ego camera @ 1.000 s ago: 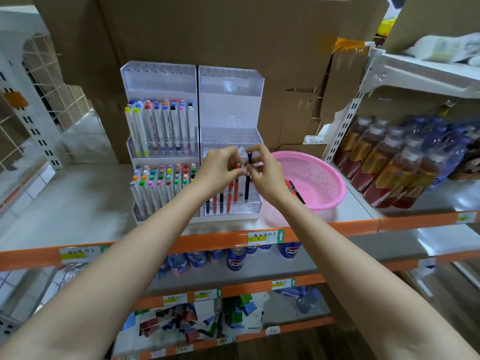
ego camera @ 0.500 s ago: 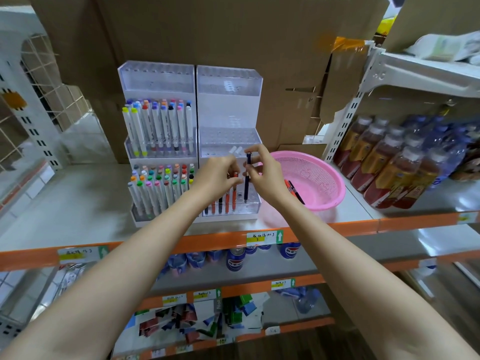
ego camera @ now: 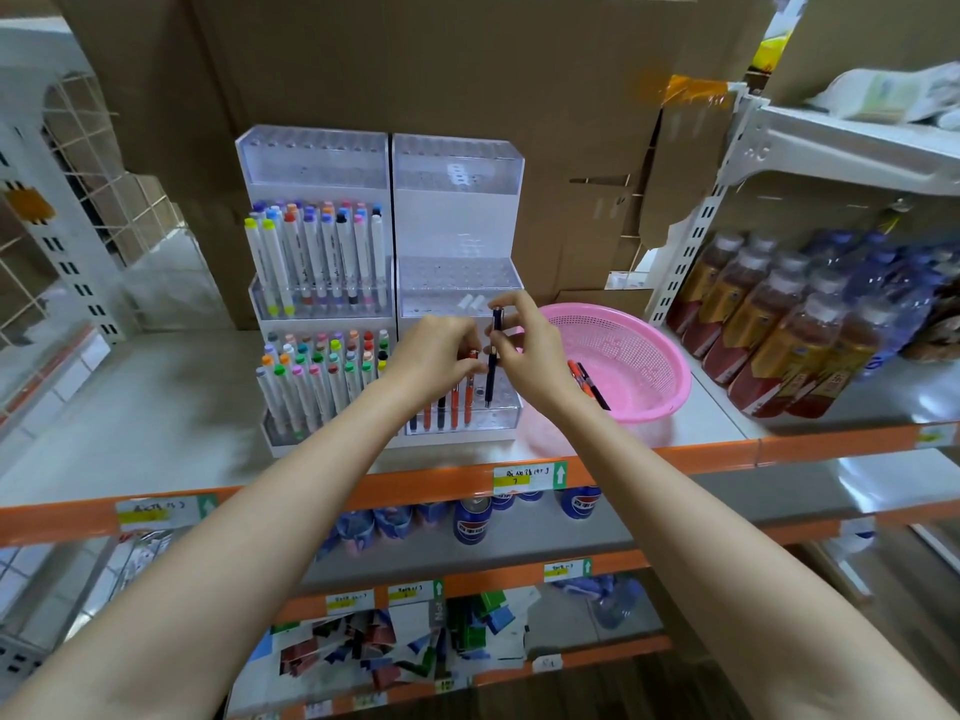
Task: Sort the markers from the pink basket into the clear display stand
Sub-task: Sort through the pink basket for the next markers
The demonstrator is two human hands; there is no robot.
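Observation:
My right hand (ego camera: 524,345) pinches a dark blue pen (ego camera: 492,356) upright, its lower end down in the bottom tier of the right clear display stand (ego camera: 457,200). My left hand (ego camera: 436,350) grips the top of an orange pen (ego camera: 469,392) standing in the same tier, beside several orange and black pens (ego camera: 441,407). The pink basket (ego camera: 623,350) sits just right of the stand with a few orange and black pens (ego camera: 589,381) lying inside. The left clear stand (ego camera: 311,158) holds rows of colour-capped white markers (ego camera: 317,257).
Bottles of brown drink (ego camera: 769,324) fill the shelf to the right. Cardboard boxes (ego camera: 415,59) stand behind the stands. The orange shelf edge (ego camera: 426,485) carries price labels, with cans (ego camera: 471,519) and packets on the shelves below. A wire rack (ego camera: 78,200) is at the left.
Both hands have dropped slightly, lowering the dark blue pen and the orange pen deeper into the bottom tier of the right stand.

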